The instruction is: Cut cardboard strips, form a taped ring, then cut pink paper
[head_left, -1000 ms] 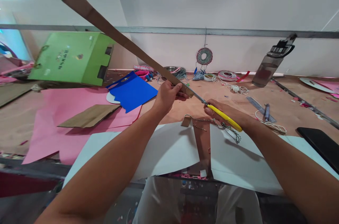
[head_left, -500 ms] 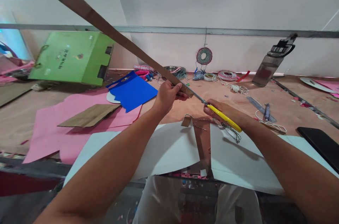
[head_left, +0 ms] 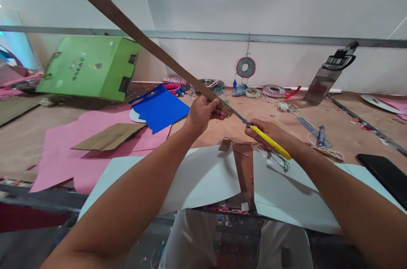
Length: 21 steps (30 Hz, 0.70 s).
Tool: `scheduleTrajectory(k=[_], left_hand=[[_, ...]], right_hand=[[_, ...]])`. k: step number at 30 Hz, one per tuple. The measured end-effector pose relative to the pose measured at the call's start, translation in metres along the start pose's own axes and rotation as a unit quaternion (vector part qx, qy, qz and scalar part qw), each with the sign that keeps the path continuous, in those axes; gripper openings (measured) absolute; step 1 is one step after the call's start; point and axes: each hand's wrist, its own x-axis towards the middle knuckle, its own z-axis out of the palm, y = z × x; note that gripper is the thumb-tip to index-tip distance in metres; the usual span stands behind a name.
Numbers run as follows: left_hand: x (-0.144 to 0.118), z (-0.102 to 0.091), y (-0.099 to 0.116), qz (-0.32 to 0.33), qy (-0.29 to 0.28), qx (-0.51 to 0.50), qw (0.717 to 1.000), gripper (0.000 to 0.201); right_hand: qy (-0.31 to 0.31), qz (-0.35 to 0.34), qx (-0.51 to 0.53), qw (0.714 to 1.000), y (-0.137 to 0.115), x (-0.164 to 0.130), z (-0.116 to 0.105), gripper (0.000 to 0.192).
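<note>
My left hand [head_left: 205, 114] pinches a long brown cardboard strip [head_left: 152, 48] near its lower end. The strip slants up to the far left, above the table. In my right hand [head_left: 265, 131] are yellow-handled scissors [head_left: 271, 142], their blades lying along the strip's lower end beside my left fingers. How far the blades are apart cannot be made out. Below my hands, two white sheets [head_left: 203, 175] lie at the table's front edge. A small cardboard piece [head_left: 224, 145] with twisted cord [head_left: 244, 143] rests on them.
Pink sheets [head_left: 60, 150], a cardboard piece [head_left: 108, 137] and a blue sheet [head_left: 162, 107] lie to the left, before a green box [head_left: 85, 67]. A water bottle [head_left: 322, 80], craft knife [head_left: 321, 135] and black phone [head_left: 383, 175] are on the right. A round woven ornament [head_left: 245, 67] hangs behind.
The view has shifted very slightly. Both hands keep their hold on the strip and scissors, with hardly any movement between them.
</note>
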Motion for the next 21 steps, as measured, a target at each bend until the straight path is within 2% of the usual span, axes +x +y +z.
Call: scheduleTrajectory(k=[8, 12, 15, 21], left_hand=[[-0.001, -0.001, 0.004, 0.001, -0.006, -0.009, 1.000, 0.011], [0.000, -0.002, 0.005, -0.018, -0.004, -0.023, 1.000, 0.011], [0.002, -0.004, 0.006, -0.031, 0.002, -0.037, 0.999, 0.010], [0.004, -0.006, 0.006, -0.029, 0.031, -0.045, 0.998, 0.017]], right_hand=[[0.017, -0.002, -0.034, 0.999, -0.004, 0.004, 0.000, 0.037], [0.021, 0.002, -0.007, 1.000, 0.001, 0.006, 0.003, 0.033], [0.033, -0.001, 0.024, 0.999, 0.005, 0.007, 0.006, 0.036], [0.015, 0.006, 0.065, 0.998, 0.007, 0.005, 0.007, 0.041]])
